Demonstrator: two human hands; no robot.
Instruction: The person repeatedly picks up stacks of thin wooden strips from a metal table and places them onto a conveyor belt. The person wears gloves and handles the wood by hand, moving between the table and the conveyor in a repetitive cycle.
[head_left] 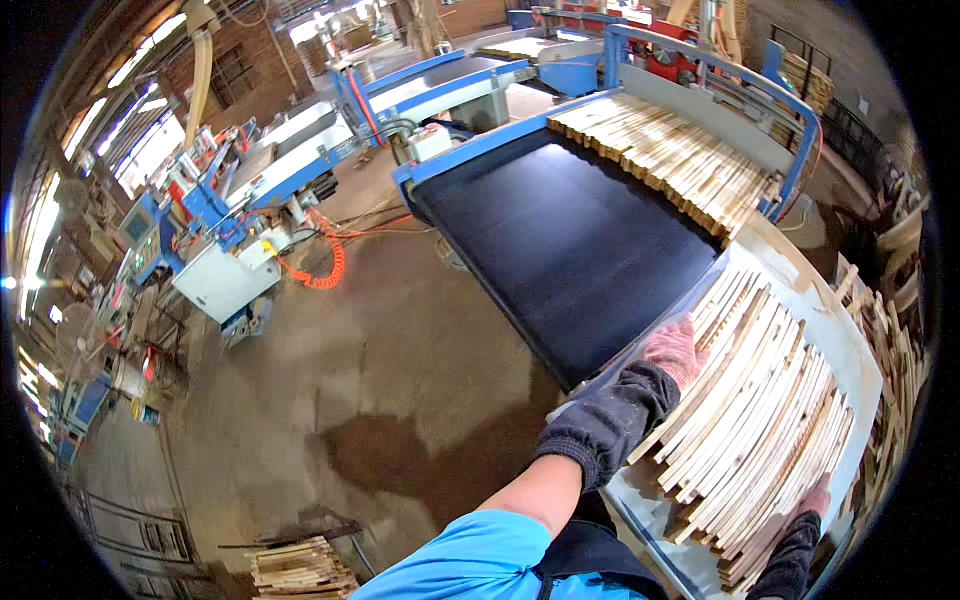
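Observation:
A row of long, thin wooden strips (pixel 750 400) lies side by side on a pale metal table (pixel 850 365) at my right. My left hand (pixel 678 352), in a pink glove with a dark sleeve cover, is closed against the row's left side, near the strips' far ends. At the row's right side, close to me, my right hand (pixel 815 497) presses on the outermost strips, its fingers partly hidden. The row sits between my two hands. Beyond it, a black conveyor belt (pixel 570 240) carries another packed row of wooden pieces (pixel 670 155) on its far right part.
A blue frame (pixel 800 110) arches over the belt's far right end. Loose wood scraps (pixel 895 350) are heaped right of the table. Blue and white machines (pixel 230 275) with a coiled orange hose (pixel 325 265) stand at the left. More strips (pixel 300 570) are stacked at the lower left.

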